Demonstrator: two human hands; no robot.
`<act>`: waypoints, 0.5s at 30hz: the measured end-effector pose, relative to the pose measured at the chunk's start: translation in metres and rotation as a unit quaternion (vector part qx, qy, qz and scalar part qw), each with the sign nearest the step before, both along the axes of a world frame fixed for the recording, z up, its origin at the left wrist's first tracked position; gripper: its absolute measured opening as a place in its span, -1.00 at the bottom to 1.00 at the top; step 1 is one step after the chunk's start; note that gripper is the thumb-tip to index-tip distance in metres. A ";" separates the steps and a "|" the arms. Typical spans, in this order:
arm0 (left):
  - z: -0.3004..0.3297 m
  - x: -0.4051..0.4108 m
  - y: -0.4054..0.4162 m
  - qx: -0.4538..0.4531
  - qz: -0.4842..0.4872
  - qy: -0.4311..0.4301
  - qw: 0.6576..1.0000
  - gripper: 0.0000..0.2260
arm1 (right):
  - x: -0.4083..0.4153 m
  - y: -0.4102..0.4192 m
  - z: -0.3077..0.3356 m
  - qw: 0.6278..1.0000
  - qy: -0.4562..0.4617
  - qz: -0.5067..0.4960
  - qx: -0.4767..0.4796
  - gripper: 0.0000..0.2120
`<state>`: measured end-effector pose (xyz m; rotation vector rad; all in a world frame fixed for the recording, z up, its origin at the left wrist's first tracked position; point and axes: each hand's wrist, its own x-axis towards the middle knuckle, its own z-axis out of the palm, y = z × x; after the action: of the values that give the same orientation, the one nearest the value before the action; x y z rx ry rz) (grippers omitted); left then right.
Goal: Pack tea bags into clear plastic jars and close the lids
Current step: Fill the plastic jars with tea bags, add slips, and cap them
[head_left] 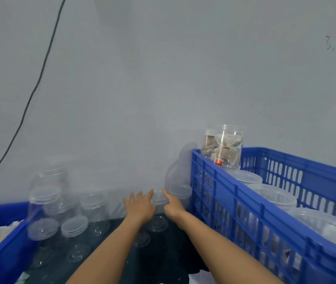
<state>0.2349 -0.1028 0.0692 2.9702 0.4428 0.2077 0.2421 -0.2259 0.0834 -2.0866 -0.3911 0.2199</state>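
from the head view, my left hand (140, 208) and right hand (172, 208) bracket an empty clear jar (159, 210) on the dark desk (122, 253), beside the blue crate (224, 201). left fingers (149, 194) spread, touching its lid; right forefinger touches the other side, rest curled. it looks light, thin and slick, so i'd hold it around the ribbed lid.

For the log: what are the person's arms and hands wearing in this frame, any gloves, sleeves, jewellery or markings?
Nothing is worn as far as the frame shows. The left hand and right hand are bare, with no gloves, and no rings show on the fingers. Both forearms are uncovered down to the bottom edge of the picture, without sleeves, watches, bracelets or visible markings.
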 end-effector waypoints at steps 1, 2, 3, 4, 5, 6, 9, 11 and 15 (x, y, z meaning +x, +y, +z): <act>0.000 0.003 0.001 0.003 0.006 0.010 1.000 -0.46 | 0.003 0.002 -0.001 1.000 -0.003 0.006 -0.011 -0.33; 0.000 0.005 0.002 0.004 0.010 0.017 1.000 -0.44 | 0.005 0.005 -0.002 1.000 -0.006 0.011 -0.018 -0.35; 0.001 0.007 0.004 0.010 0.011 0.023 1.000 -0.40 | 0.007 0.007 -0.002 1.000 -0.006 0.014 -0.023 -0.37; 0.001 0.008 0.005 0.022 0.010 0.028 0.999 -0.37 | 0.009 0.010 -0.003 1.000 -0.004 0.014 -0.024 -0.39; 0.002 0.010 0.005 0.034 0.008 0.032 0.999 -0.34 | 0.010 0.012 -0.004 1.000 -0.001 0.012 -0.019 -0.41; 0.004 0.013 0.005 0.040 0.004 0.032 0.999 -0.31 | 0.010 0.015 -0.006 1.000 0.002 0.011 -0.009 -0.43; 0.006 0.022 0.003 0.010 -0.007 0.023 1.000 -0.28 | 0.010 0.017 -0.012 0.999 0.029 0.009 0.030 -0.43; 0.004 0.025 0.002 -0.034 -0.013 -0.002 0.999 -0.31 | 0.011 0.015 -0.018 0.998 0.045 0.012 0.045 -0.38; -0.006 0.029 0.005 -0.142 -0.032 -0.093 0.985 -0.37 | 0.008 0.012 -0.023 0.994 0.050 0.001 0.093 -0.36</act>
<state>0.2638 -0.0982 0.0628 2.6522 0.3220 0.3765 0.2500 -0.2144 0.0602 -1.8849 -0.3407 0.2771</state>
